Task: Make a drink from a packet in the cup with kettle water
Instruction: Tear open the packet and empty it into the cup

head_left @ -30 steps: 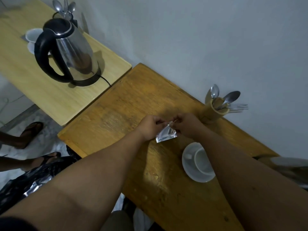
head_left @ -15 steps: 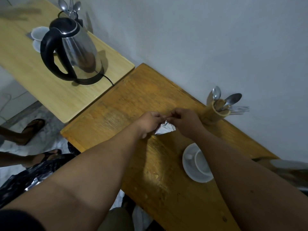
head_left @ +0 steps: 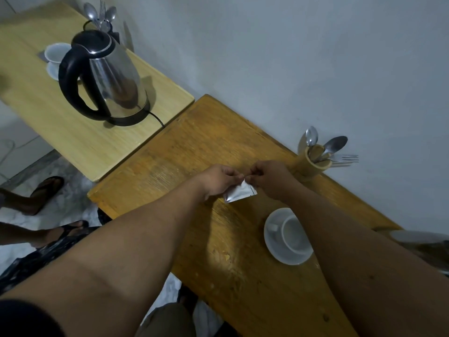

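A small silver packet [head_left: 239, 193] hangs above the dark wooden table [head_left: 199, 147], pinched at its top edge by both hands. My left hand [head_left: 218, 180] grips the left part of that edge and my right hand [head_left: 272, 177] grips the right part, fingertips almost touching. A white cup [head_left: 295, 237] stands on a white saucer [head_left: 274, 242] just right of and nearer than the packet, partly hidden by my right forearm. The steel kettle [head_left: 109, 79] with a black handle sits on its base on the lighter table at the far left.
A wooden holder [head_left: 308, 166] with spoons and a fork stands by the wall behind my right hand. A second cup and saucer [head_left: 54, 58] and more cutlery sit behind the kettle. Someone's sandalled feet [head_left: 46, 188] are on the floor at left. A plate rim [head_left: 418, 235] shows at right.
The packet was lifted against my fingers half a second ago; now it hangs down flat again from both hands. The view has shifted slightly, so the kettle appears further right.
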